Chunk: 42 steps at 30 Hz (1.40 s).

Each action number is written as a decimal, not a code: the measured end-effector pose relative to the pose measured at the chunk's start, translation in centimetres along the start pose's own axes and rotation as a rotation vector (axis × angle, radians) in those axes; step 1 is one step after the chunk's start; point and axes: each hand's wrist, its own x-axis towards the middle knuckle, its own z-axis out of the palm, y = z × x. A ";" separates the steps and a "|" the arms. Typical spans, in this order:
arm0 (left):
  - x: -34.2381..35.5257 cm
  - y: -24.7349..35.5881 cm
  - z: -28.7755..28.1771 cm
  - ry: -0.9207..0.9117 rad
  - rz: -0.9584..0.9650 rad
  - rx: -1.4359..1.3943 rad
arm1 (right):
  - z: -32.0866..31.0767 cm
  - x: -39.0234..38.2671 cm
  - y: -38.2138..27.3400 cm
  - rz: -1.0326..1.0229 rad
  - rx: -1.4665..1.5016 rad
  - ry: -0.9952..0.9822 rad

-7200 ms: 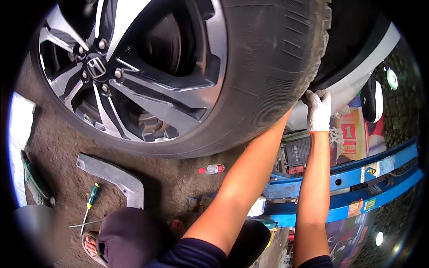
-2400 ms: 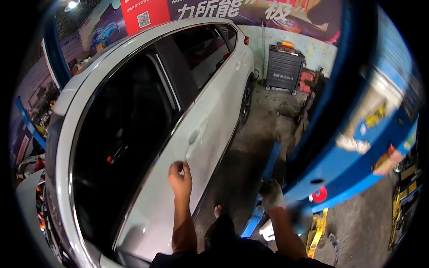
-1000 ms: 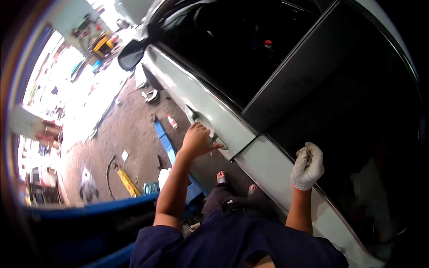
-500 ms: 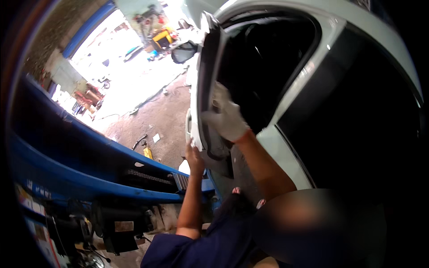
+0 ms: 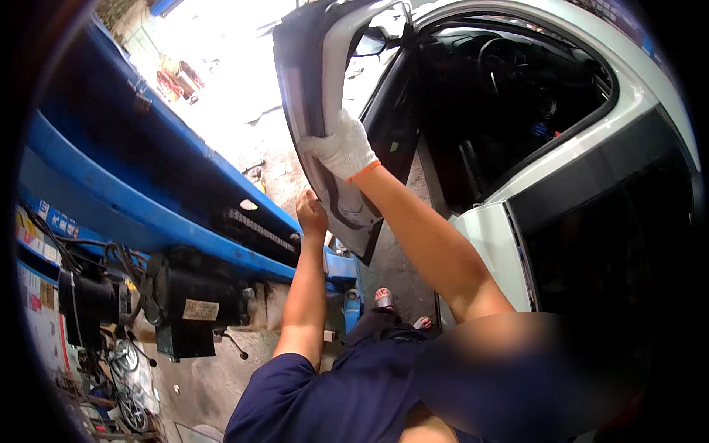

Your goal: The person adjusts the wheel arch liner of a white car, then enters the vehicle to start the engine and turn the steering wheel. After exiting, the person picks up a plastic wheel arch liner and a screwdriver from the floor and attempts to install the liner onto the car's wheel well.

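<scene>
Door [image 5: 314, 88] of the white car [image 5: 491, 236] stands open in the head view, between the car's opening and a blue post [image 5: 111, 166]. The gloved right hand [image 5: 341, 148] holds the door's edge, fingers wrapped over it. The bare left hand [image 5: 312, 212] is curled at its outer side, lower down; whether it grips, I cannot tell. A black motor [image 5: 185, 303] sits left of the left forearm. Beyond the door shows a mirror [image 5: 371, 43].
</scene>
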 end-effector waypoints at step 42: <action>-14.6 20.4 1.3 -2.071 0.595 -0.401 | -18.0 -44.1 -11.9 1.178 -0.722 -0.176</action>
